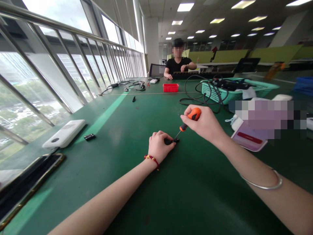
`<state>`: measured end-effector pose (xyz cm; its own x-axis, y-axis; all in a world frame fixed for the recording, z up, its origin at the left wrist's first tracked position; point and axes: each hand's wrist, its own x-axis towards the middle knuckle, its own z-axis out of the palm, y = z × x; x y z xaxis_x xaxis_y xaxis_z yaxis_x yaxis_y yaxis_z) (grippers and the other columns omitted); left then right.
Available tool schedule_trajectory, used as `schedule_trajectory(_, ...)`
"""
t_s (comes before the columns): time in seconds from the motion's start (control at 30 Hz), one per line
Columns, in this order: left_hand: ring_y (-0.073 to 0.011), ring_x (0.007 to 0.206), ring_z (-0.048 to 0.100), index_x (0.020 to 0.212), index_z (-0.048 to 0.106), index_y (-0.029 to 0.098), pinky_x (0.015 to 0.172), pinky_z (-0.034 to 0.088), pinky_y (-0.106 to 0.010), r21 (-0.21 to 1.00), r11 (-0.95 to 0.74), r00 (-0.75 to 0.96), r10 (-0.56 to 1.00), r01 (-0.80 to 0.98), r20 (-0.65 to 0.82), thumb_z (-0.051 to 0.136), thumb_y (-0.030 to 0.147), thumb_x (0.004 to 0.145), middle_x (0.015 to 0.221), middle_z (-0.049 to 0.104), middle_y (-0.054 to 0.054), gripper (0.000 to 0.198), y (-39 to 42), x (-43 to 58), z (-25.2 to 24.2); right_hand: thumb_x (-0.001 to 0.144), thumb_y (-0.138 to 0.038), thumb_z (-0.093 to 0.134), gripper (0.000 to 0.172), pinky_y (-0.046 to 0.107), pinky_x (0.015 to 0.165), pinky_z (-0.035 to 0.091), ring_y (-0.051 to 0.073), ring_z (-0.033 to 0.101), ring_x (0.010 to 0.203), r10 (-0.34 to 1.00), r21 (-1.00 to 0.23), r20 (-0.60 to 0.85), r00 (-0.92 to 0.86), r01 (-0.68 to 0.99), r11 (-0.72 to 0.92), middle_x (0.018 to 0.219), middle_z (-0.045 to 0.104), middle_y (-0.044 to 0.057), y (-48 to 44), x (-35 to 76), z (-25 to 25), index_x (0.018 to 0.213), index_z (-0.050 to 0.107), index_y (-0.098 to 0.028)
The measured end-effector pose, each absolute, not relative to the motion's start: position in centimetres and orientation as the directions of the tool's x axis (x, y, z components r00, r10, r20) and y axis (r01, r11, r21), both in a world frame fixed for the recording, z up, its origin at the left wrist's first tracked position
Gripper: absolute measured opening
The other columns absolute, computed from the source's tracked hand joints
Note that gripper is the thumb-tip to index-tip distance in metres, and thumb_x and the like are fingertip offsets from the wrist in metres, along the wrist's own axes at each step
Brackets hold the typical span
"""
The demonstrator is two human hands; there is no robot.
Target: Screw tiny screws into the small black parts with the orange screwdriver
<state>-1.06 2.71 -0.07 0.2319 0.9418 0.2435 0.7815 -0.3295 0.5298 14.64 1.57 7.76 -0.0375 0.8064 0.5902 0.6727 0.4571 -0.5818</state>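
Here, I see my right grip [206, 122] wrapped round the screwdriver [195, 114], tip down at the black part [176, 140] just below frame centre, which my left grip [158, 147] pinches at the tabletop [195, 182].

We have a bin [170, 88] behind the screwdriver [194, 114], a basket [269, 86] to its right rear, a phone [31, 186] to its left front.

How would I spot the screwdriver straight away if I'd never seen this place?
Start with the big green table and find the person's right hand above it. That hand grips the screwdriver, which slants down to a small black part held by the left hand. Its bright orange-and-dark handle sets it apart from the all-black part below.
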Motion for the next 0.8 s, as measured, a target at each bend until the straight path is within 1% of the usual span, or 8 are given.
schedule_trajectory(0.2, -0.0239, 0.093, 0.050, 0.074, 0.067, 0.022, 0.082, 0.038, -0.038, 0.531, -0.327, 0.232, 0.943, 0.782, 0.239, 0.064, 0.033, 0.070, 0.091, 0.062, -0.003, 0.012, 2.69, -1.07, -0.10, 0.070, -0.028, 0.058, 0.018, 0.021, 0.046, 0.029, 0.007, 0.036, 0.046, 0.819, -0.589, 0.573, -0.031, 0.679, 0.438, 0.051, 0.042, -0.005, 1.56, 14.61, 7.69, 0.058, 0.048, -0.018)
schedule_trajectory(0.3, -0.0240, 0.093, 0.050, 0.074, 0.067, 0.022, 0.081, 0.039, -0.037, 0.529, -0.329, 0.231, 0.942, 0.782, 0.244, 0.065, 0.033, 0.069, 0.091, 0.062, -0.003, 0.012, 2.68, -1.08, -0.14, 0.069, -0.028, 0.058, 0.018, 0.021, 0.047, 0.030, 0.008, 0.037, 0.047, 0.806, -0.588, 0.591, -0.009, 0.680, 0.439, 0.051, 0.044, -0.004, 1.50, 14.60, 7.77, 0.058, 0.049, -0.018)
schedule_trajectory(0.6, -0.0235, 0.093, 0.050, 0.074, 0.067, 0.022, 0.081, 0.039, -0.036, 0.524, -0.331, 0.231, 0.941, 0.785, 0.248, 0.065, 0.032, 0.069, 0.091, 0.063, -0.003, 0.011, 2.59, -1.02, -0.06, 0.069, -0.028, 0.057, 0.018, 0.021, 0.046, 0.029, 0.008, 0.036, 0.046, 0.815, -0.578, 0.578, -0.037, 0.687, 0.441, 0.050, 0.042, -0.004, 1.45, 14.48, 7.71, 0.058, 0.047, -0.018)
schedule_trajectory(0.8, -0.0237, 0.093, 0.050, 0.074, 0.066, 0.022, 0.081, 0.039, -0.037, 0.525, -0.333, 0.232, 0.940, 0.783, 0.250, 0.064, 0.032, 0.069, 0.091, 0.062, -0.003, 0.011, 2.56, -1.00, -0.08, 0.069, -0.029, 0.057, 0.017, 0.021, 0.047, 0.030, 0.008, 0.037, 0.047, 0.802, -0.569, 0.597, -0.033, 0.687, 0.452, 0.051, 0.044, -0.004, 1.29, 14.45, 7.85, 0.059, 0.049, -0.018)
